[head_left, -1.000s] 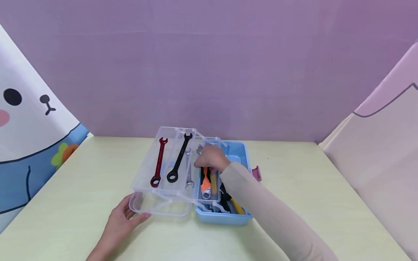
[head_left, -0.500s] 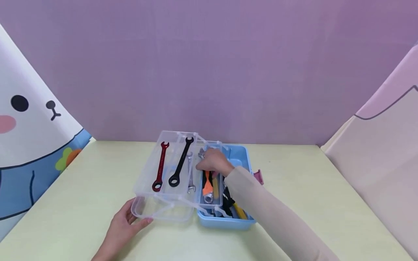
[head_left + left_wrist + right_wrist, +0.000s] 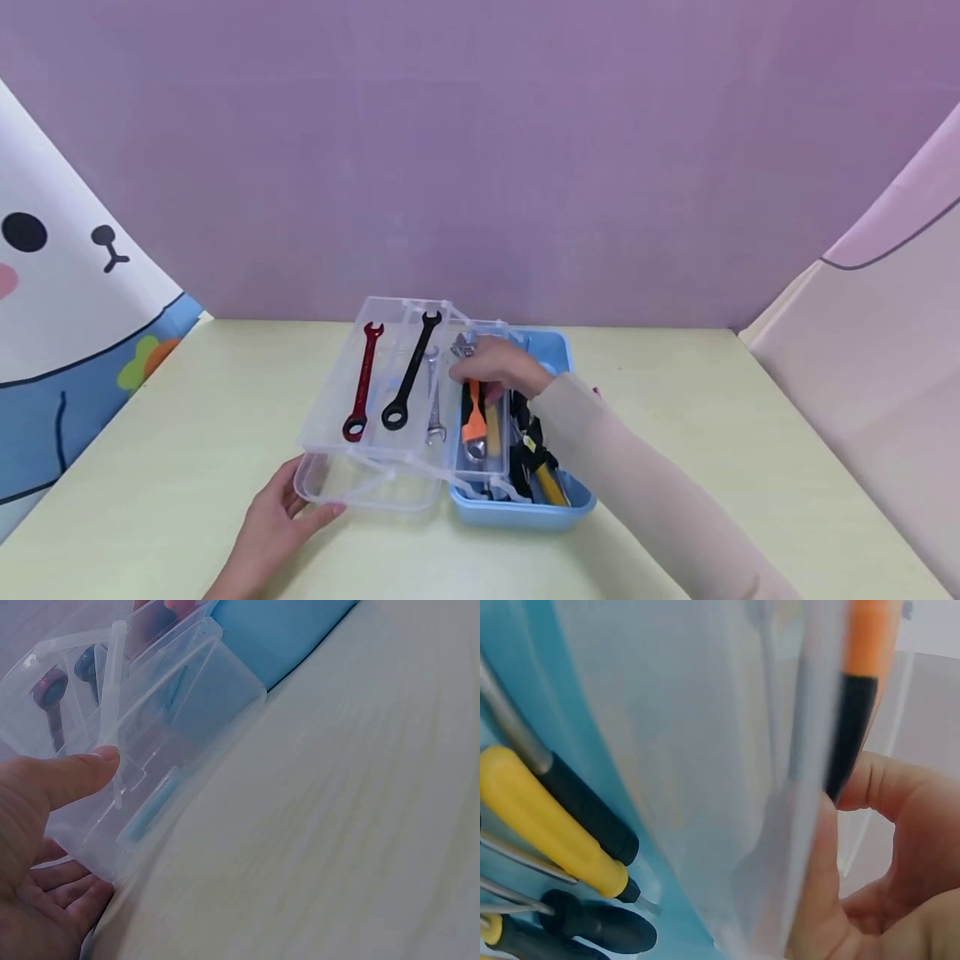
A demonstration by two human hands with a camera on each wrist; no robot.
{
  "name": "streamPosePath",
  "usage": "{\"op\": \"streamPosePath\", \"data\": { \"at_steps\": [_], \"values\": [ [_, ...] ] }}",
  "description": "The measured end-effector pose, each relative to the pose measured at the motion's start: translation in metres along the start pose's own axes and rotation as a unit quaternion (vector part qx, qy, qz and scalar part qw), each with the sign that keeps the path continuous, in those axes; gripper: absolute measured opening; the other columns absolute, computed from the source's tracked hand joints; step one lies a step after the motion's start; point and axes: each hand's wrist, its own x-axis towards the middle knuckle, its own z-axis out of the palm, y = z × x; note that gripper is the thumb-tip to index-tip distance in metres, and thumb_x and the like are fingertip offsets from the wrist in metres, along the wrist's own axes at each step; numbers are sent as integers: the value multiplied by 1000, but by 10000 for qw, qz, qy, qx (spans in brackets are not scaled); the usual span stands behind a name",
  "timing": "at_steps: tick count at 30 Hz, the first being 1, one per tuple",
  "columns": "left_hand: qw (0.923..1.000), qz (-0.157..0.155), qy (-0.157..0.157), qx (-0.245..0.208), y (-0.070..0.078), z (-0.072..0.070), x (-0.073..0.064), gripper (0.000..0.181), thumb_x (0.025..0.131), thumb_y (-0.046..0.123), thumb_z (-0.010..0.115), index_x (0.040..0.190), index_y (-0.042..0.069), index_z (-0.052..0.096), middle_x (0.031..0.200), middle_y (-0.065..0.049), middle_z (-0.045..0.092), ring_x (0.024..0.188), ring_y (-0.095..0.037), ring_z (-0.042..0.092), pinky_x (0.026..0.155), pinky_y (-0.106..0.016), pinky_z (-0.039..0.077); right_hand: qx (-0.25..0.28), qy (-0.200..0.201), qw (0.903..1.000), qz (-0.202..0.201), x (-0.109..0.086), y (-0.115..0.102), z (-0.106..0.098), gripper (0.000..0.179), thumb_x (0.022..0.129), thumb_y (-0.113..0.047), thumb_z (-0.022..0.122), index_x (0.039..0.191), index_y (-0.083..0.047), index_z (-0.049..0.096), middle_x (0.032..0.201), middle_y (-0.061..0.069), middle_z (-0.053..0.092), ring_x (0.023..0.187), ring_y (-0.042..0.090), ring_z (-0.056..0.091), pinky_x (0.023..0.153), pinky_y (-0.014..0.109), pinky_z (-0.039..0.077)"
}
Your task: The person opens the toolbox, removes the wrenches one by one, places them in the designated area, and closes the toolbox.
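Note:
An open blue toolbox [image 3: 525, 521] stands on the table, its clear lid [image 3: 367, 500] and clear trays folded out to the left. My left hand [image 3: 273, 521] holds the lid's near left corner; in the left wrist view the thumb lies above and fingers below. Over the right-hand tray [image 3: 506, 454], my right hand [image 3: 491, 367] pinches what looks like an adjustable wrench [image 3: 472, 417] with an orange-and-black handle. Its silver jaws show beyond my fingers. In the right wrist view, thumb and finger meet at the black grip [image 3: 855, 735]; part of this is blurred.
A red wrench [image 3: 363, 383] and a black wrench [image 3: 412, 371] lie in the upper tray. A silver wrench [image 3: 436, 400] lies just right of them. Yellow and black handled tools, including a screwdriver [image 3: 555, 817], fill the box bottom. Behind the table rises a purple backdrop [image 3: 480, 167].
My right wrist and sleeve have shifted slightly right, uncovering more tools in the box and covering most of the pink latch. My left hand stays on the lid.

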Motion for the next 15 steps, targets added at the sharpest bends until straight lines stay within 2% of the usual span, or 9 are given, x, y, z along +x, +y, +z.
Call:
{"op": "streamPosePath", "data": {
  "at_steps": [4,9,15],
  "values": [
    [10000,-62,6,53,0,1,-2,83,79,19,78,142,-5,29,144,-32,36,131,-43,42,101,-40,45,164,-307,9993,-95,-2,1,-7,11,78,-17,58,74,-9,53,67,4,60,49,13,55,62,31,60],
    [10000,20,27,-25,1,1,-3,81,79,18,78,142,-4,31,144,-31,37,131,-42,43,102,-39,45,288,-436,9985,-189,-8,4,-24,15,77,-20,58,67,-10,53,63,3,59,47,11,54,49,23,54],
    [10000,51,29,8,1,0,-1,82,80,19,78,142,-4,30,144,-32,36,131,-43,42,101,-39,46,235,-585,9973,-378,-16,10,-43,18,78,-22,57,66,-8,56,63,4,62,48,12,56,50,24,56]
  ]
}}
